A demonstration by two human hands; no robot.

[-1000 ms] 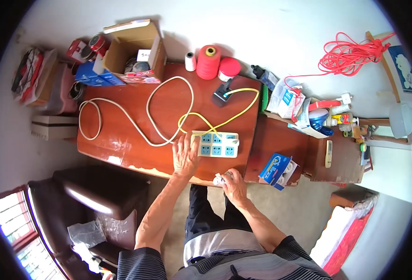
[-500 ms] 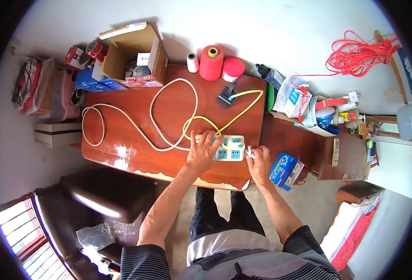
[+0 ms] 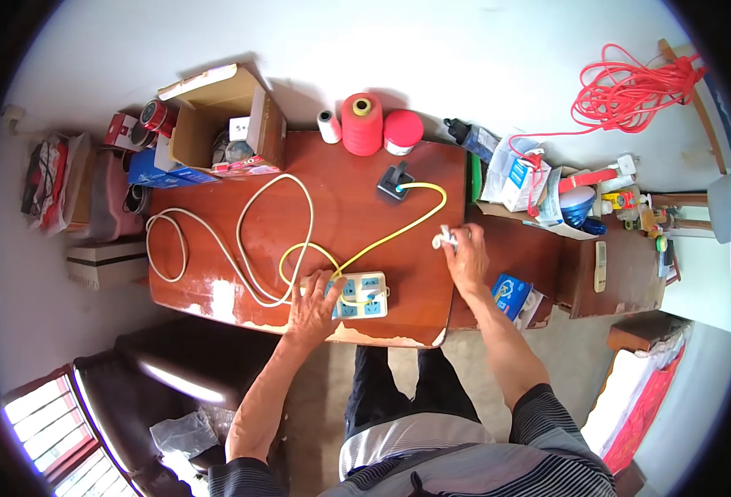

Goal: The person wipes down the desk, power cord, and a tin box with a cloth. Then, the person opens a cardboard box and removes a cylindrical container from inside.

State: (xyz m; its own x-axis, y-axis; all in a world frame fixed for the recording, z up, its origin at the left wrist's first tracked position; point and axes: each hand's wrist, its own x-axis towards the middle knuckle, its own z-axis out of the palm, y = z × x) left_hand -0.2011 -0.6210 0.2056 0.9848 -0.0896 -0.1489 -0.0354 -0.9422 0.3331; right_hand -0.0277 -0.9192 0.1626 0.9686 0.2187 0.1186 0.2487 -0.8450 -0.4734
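Observation:
On the reddish table (image 3: 382, 228) lies a white power strip (image 3: 371, 286) with blue sockets, close to the front edge. My left hand (image 3: 311, 306) rests over its left end, fingers spread, covering some sockets. A cream cable (image 3: 247, 224) loops across the table to the left of the strip. A yellow cable (image 3: 415, 222) runs from the strip area to a black adapter (image 3: 394, 180). My right hand (image 3: 466, 255) is raised over the table's right side, its fingers closed on a small white object (image 3: 444, 238), whose exact kind is unclear.
An open cardboard box (image 3: 224, 124) stands at the back left. Beside it are a red thread cone (image 3: 362, 124) and a red-lidded jar (image 3: 403, 132). A blue box (image 3: 510, 296) sits right of my right forearm. Red cord (image 3: 630, 95) hangs at the upper right.
My right hand has lifted from the front edge and moved away from the strip with the white object. My left hand and the strip have shifted left and towards the front edge.

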